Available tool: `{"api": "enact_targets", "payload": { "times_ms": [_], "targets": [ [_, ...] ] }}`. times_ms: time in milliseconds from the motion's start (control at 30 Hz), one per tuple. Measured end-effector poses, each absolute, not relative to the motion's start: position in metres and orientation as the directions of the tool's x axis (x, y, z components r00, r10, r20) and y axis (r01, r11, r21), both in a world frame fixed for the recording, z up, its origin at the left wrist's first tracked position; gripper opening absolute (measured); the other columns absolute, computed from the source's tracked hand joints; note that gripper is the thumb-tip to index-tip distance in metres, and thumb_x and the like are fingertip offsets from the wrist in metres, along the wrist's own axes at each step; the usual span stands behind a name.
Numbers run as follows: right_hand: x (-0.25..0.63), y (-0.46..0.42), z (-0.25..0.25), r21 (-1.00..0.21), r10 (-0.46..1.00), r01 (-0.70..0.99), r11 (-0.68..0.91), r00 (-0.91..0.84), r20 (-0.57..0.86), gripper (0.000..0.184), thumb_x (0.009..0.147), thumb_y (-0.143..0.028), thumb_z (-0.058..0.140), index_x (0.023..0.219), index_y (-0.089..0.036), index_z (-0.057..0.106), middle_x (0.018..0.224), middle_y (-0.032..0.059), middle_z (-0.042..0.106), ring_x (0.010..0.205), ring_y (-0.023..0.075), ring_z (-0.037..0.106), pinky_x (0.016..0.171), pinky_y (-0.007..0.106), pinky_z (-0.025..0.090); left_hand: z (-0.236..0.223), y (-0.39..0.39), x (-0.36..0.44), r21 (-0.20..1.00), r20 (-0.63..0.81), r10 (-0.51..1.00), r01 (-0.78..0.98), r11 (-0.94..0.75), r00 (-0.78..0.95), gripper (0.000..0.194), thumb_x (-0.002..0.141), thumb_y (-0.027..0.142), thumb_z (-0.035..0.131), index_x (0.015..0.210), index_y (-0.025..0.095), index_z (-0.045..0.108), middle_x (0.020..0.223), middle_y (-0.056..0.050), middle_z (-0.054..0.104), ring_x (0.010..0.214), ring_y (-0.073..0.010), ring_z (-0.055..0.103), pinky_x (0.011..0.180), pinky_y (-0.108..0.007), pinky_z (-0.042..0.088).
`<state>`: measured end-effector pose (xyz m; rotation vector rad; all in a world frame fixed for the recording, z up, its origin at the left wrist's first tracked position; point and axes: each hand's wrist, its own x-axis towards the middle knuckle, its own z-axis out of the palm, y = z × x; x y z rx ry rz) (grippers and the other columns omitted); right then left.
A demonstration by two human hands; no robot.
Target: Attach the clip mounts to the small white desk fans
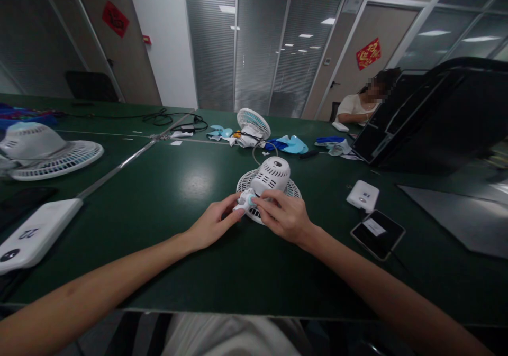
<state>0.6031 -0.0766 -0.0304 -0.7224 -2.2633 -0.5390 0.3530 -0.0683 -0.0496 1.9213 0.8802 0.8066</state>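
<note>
- Two hands, fingers nearly closed: left hand [212, 225] pinches small white plastic bracket [242, 201], right hand [288, 216] its light-blue knob [251, 201].
- Position: near-left of white slotted plastic fan [272, 174], green tabletop [162, 192].
- Apparently adjusting knob; next move calls for steady left hold.

One head-worn view looks forward and down, close over the green table [190, 282].

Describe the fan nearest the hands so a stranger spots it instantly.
On the green table, find the left hand and right hand, gripping a small white-and-blue part. The white fan beside them lies grille-down. Unlike the far-left fan and rear fan, it sits right by both hands.
</note>
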Motion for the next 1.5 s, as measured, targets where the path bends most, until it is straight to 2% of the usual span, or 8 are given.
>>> {"api": "enact_targets", "payload": {
  "times_ms": [233,467,667,867,1033,1233,1400,1500],
  "targets": [
    [0.6067,-0.0762,-0.0317,0.139,0.388,0.666,0.733,-0.576,0.719,0.016,0.096,-0.02,0.06,0.106,-0.014,0.072,0.11,0.0095,0.067,0.078,0.0149,0.065,0.065,0.028,0.053,-0.0496,-0.0684,0.3535,0.879,0.208,0.808,0.257,-0.401,0.551,0.049,0.102,0.044,0.051,0.144,0.02,0.05,0.091,-0.001,0.065,0.074,-0.0151,0.057,0.07,-0.027,0.046],
    [0.6035,-0.0766,-0.0326,0.164,0.336,0.625,0.763,-0.601,0.725,0.028,0.096,-0.019,0.061,0.123,-0.016,0.067,0.11,0.0088,0.068,0.079,0.0142,0.066,0.064,0.027,0.052,-0.0508,-0.0677,0.3529,0.873,0.209,0.812,0.27,-0.407,0.546,0.051,0.102,0.046,0.05,0.145,0.019,0.049,0.087,-0.001,0.064,0.074,-0.0158,0.056,0.069,-0.027,0.046],
    [0.6068,-0.0755,-0.0336,0.138,0.361,0.649,0.748,-0.573,0.736,0.016,0.095,-0.019,0.061,0.106,-0.016,0.072,0.108,0.0089,0.068,0.076,0.014,0.065,0.065,0.028,0.053,-0.0488,-0.0692,0.3535,0.877,0.208,0.81,0.262,-0.402,0.548,0.049,0.102,0.045,0.051,0.144,0.02,0.05,0.09,-0.002,0.066,0.074,-0.0154,0.057,0.07,-0.027,0.046],
    [0.6041,-0.0774,-0.032,0.17,0.319,0.612,0.772,-0.605,0.729,0.027,0.095,-0.018,0.061,0.121,-0.016,0.068,0.11,0.0085,0.069,0.08,0.0145,0.067,0.065,0.027,0.053,-0.0494,-0.0682,0.3536,0.875,0.214,0.805,0.258,-0.41,0.554,0.049,0.102,0.045,0.05,0.145,0.02,0.049,0.091,-0.002,0.065,0.074,-0.0153,0.057,0.07,-0.027,0.047],
    [0.6056,-0.0761,-0.0332,0.141,0.347,0.643,0.753,-0.569,0.746,0.016,0.093,-0.017,0.062,0.106,-0.014,0.072,0.106,0.0088,0.068,0.075,0.0139,0.065,0.064,0.027,0.053,-0.0491,-0.0684,0.3533,0.871,0.213,0.805,0.266,-0.413,0.554,0.05,0.102,0.044,0.05,0.145,0.019,0.049,0.093,-0.003,0.067,0.077,-0.0164,0.058,0.071,-0.028,0.047],
    [0.6054,-0.0772,-0.0333,0.169,0.322,0.599,0.783,-0.621,0.714,0.029,0.095,-0.019,0.061,0.123,-0.018,0.068,0.11,0.0082,0.069,0.08,0.015,0.067,0.064,0.027,0.054,-0.0485,-0.0688,0.3539,0.872,0.213,0.805,0.264,-0.412,0.553,0.05,0.102,0.044,0.05,0.145,0.02,0.049,0.091,-0.002,0.066,0.075,-0.0162,0.057,0.07,-0.028,0.047],
    [0.607,-0.0762,-0.0344,0.138,0.358,0.649,0.748,-0.57,0.739,0.019,0.095,-0.018,0.061,0.11,-0.016,0.071,0.106,0.0085,0.069,0.077,0.0143,0.066,0.066,0.028,0.054,-0.0466,-0.0695,0.3538,0.872,0.2,0.807,0.275,-0.406,0.556,0.051,0.102,0.045,0.05,0.145,0.018,0.049,0.091,-0.003,0.066,0.075,-0.0164,0.057,0.07,-0.028,0.047],
    [0.6056,-0.0778,-0.0346,0.167,0.324,0.607,0.777,-0.613,0.721,0.02,0.094,-0.018,0.062,0.112,-0.016,0.07,0.107,0.0083,0.069,0.077,0.0141,0.066,0.065,0.027,0.053,-0.0468,-0.0697,0.3537,0.869,0.201,0.81,0.281,-0.407,0.55,0.052,0.102,0.046,0.049,0.146,0.019,0.048,0.089,-0.002,0.065,0.074,-0.016,0.056,0.069,-0.027,0.047]
  ]
}}
